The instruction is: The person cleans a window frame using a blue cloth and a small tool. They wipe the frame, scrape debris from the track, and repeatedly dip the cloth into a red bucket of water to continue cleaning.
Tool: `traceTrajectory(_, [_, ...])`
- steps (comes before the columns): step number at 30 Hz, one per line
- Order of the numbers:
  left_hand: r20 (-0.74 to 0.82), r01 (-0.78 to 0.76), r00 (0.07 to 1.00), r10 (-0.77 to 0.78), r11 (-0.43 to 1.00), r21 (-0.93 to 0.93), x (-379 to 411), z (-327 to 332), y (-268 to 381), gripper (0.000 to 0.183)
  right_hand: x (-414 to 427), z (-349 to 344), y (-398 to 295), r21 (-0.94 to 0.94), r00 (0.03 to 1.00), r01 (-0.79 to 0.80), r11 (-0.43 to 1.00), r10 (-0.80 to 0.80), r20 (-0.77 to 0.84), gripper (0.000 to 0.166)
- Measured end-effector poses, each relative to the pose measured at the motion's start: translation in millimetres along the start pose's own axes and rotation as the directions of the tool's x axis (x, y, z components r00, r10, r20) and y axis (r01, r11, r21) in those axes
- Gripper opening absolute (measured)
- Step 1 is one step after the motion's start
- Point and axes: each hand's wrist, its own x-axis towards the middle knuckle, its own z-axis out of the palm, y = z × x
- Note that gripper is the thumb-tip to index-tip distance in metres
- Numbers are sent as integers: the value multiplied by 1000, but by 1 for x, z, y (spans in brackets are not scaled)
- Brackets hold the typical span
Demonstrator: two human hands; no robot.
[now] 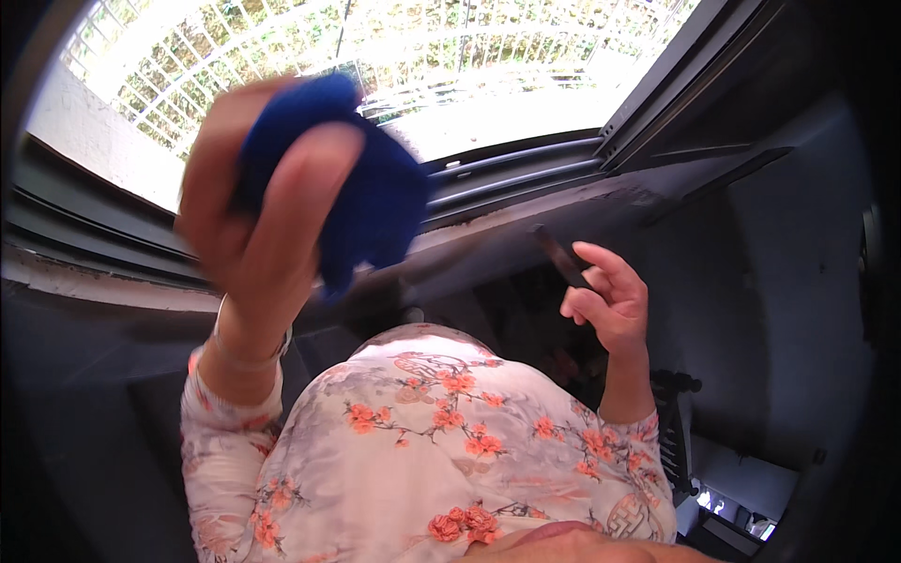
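Observation:
A bunched blue cloth (373, 190) is gripped between the thumb and fingers of my left hand (260, 204), raised close to the camera before the bright window. Both the hand and the cloth are a little blurred. Lower, at the right, my right hand (609, 299) holds a dark, narrow, flat object (559, 258) between thumb and curled fingers; its far end points up and left, and its exact kind is unclear. That hand is apart from the window sill.
The window's metal track (521, 165) runs across the view, above a worn sill edge (464, 229). Outside stands a white metal grille (239, 53) with foliage behind. A dark window frame upright (669, 91) rises at the right. A black rack-like object (676, 429) stands lower right.

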Motion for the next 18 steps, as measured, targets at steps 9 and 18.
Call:
traceTrajectory(9, [450,191,892,-44,938,-288,76,164,-94,28,-30,-37,-15,-589,873,-157,792,-168,-458,19])
traceTrajectory(18, [442,74,891,105,927,-369,108,234,-130,26,72,4,-51,-961,977,106,-254,-156,149,28])
